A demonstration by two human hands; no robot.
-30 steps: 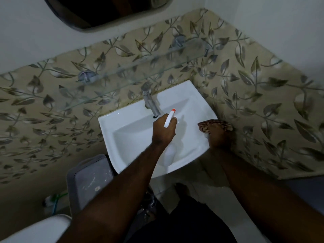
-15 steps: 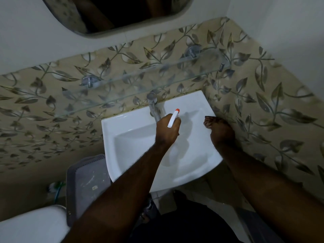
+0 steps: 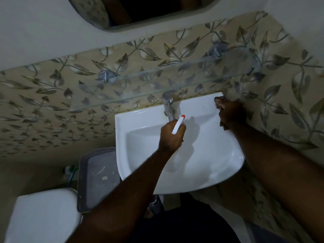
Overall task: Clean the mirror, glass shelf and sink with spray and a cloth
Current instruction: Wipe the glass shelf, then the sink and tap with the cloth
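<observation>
The white sink (image 3: 140,120) juts from the leaf-patterned wall, with a chrome tap (image 3: 168,106) at its back. My left hand (image 3: 171,137) hovers over the basin, closed around a white spray bottle (image 3: 178,125) whose orange nozzle points toward the tap. My right hand (image 3: 229,113) presses a brown patterned cloth (image 3: 219,101) on the sink's right rim near the back corner; most of the cloth is hidden under the hand. A glass shelf (image 3: 157,85) runs above the tap. The mirror (image 3: 149,9) shows at the top edge.
A grey plastic bin (image 3: 98,178) stands on the floor left of the sink. A white toilet cistern (image 3: 43,216) fills the lower left. The tiled side wall (image 3: 289,102) closes in right beside the sink.
My right hand slid the cloth along the right rim from the front toward the back corner. The left hand with the bottle stayed over the basin. The view tilted up.
</observation>
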